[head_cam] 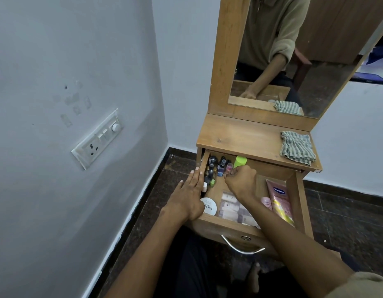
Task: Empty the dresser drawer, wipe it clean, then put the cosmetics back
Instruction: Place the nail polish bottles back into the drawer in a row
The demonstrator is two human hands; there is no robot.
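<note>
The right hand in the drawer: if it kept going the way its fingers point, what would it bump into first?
Probably the small nail polish bottles just beyond the right hand, at the back left of the drawer; depth is hard to judge.

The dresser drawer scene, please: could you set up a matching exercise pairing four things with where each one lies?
Things:
1. striped cloth
2. pink Vaseline tube
3. white round jar
4. left hand

Places:
A. near left corner of the drawer
B. on the dresser top
C. on the drawer's left wall
D. along the drawer's right side

Pairs: 1-B, 2-D, 3-A, 4-C
</note>
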